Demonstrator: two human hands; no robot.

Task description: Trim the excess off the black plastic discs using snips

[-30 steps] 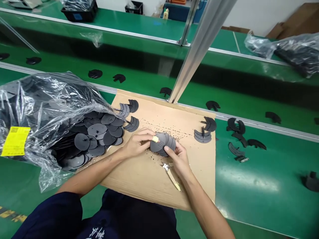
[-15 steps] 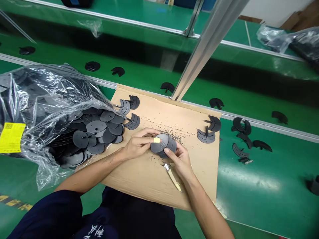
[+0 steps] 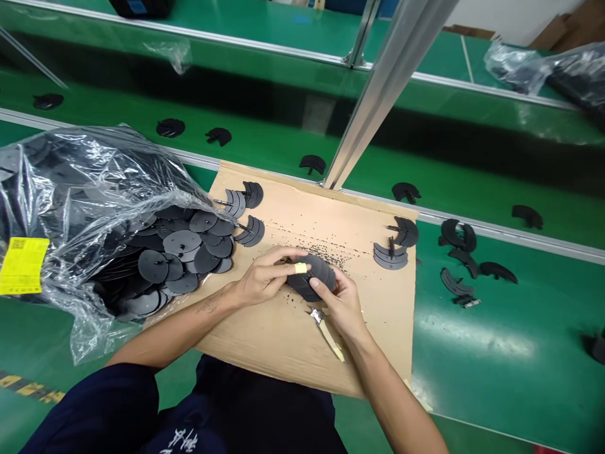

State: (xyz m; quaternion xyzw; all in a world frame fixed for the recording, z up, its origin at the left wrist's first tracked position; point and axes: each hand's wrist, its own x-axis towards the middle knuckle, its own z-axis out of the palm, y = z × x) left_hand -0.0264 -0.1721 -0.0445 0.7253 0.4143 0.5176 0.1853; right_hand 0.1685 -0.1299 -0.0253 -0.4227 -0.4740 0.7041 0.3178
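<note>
Left hand (image 3: 267, 279): curled over the left side of the disc stack, partly closed; one fingertip, wrapped in yellow tape (image 3: 300, 268), presses on the stack's upper face.

Right hand (image 3: 339, 302): partly closed on the right side of the same stack, thumb (image 3: 319, 289) lying across its near face.

Grip: both hands hold the stack between them, with fingers bent and in contact; neither hand is fully shut or spread open.

Held object: a tight stack of dark grey plastic discs (image 3: 314, 277), lifted just above the cardboard sheet, tilted, between the hands.

Work surface: a flattened cardboard sheet (image 3: 278, 343) lying on a green conveyor belt (image 3: 491, 340), with black crumbs (image 3: 328, 256) scattered near the stack.

Tool: a utility knife (image 3: 327, 337) with a cream handle and metal blade, lying on the cardboard just below the right hand, not held.

Cut pieces: small stacks of dark grey arc-shaped pieces stand at the cardboard's left (image 3: 250, 232) and right (image 3: 405, 232) sides; similar black pieces (image 3: 527, 217) lie scattered on the belt.

Supply: a clear plastic bag (image 3: 80, 183) with a yellow label (image 3: 23, 266) lies open at the left of the cardboard, many loose discs (image 3: 182, 241) spilling from its mouth.

Frame: an aluminium upright (image 3: 380, 107) rises at the cardboard's far edge.
</note>
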